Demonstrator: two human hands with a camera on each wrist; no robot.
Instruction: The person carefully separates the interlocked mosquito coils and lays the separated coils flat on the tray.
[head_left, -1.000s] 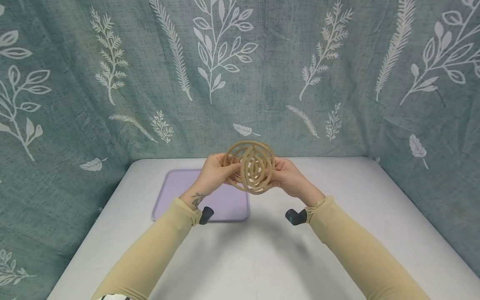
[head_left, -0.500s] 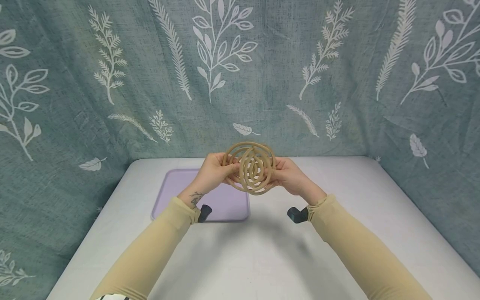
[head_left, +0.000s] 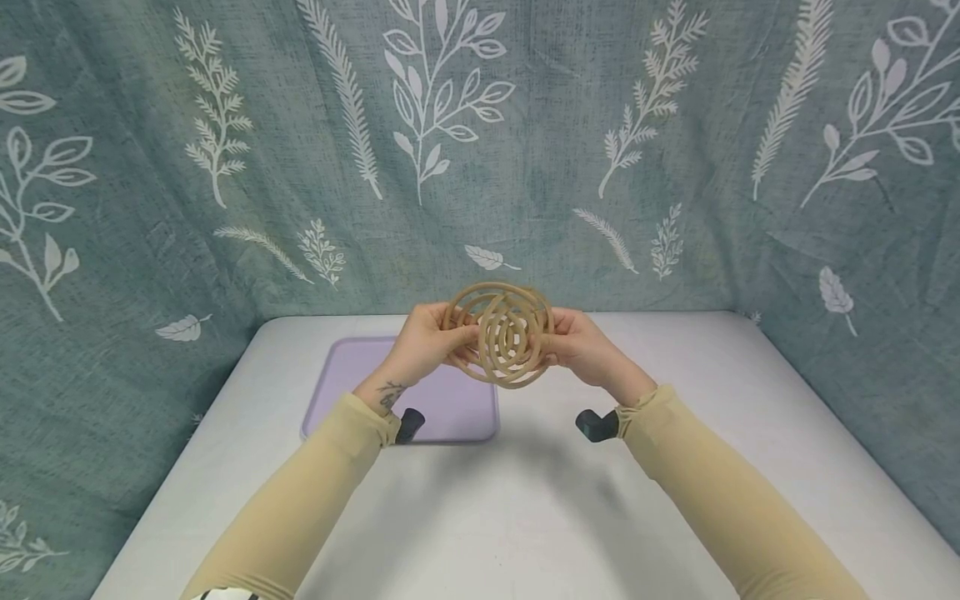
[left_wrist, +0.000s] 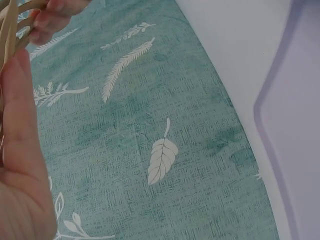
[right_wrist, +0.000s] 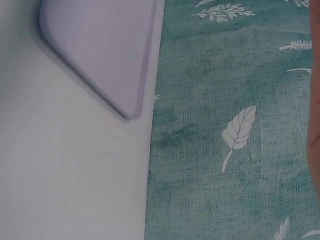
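Observation:
A tan openwork piece of nested rings (head_left: pixel 483 346) is held up over the far part of the table, its rings facing the head camera. My left hand (head_left: pixel 422 343) grips its left side, thumb in front and the other fingers behind the rings. On the opposite side, my right hand (head_left: pixel 588 347) pinches the rings with its thumb in front. In the left wrist view, part of the rings (left_wrist: pixel 9 37) shows at the upper left corner beside the left thumb. Only a strip of the right hand (right_wrist: pixel 315 125) appears in the right wrist view; its fingertips are out of frame.
A flat lilac tray (head_left: pixel 465 408) lies on the white table (head_left: pixel 495 517), left of centre and partly behind the left forearm. Behind the table hangs a green-blue curtain (head_left: pixel 547 225) with white leaf prints. A dark wrist camera (head_left: pixel 597 426) sits below each wrist.
Both hands keep hold of the ring piece at nearly the same spot. The right hand and its wrist have shifted very slightly to the right and up.

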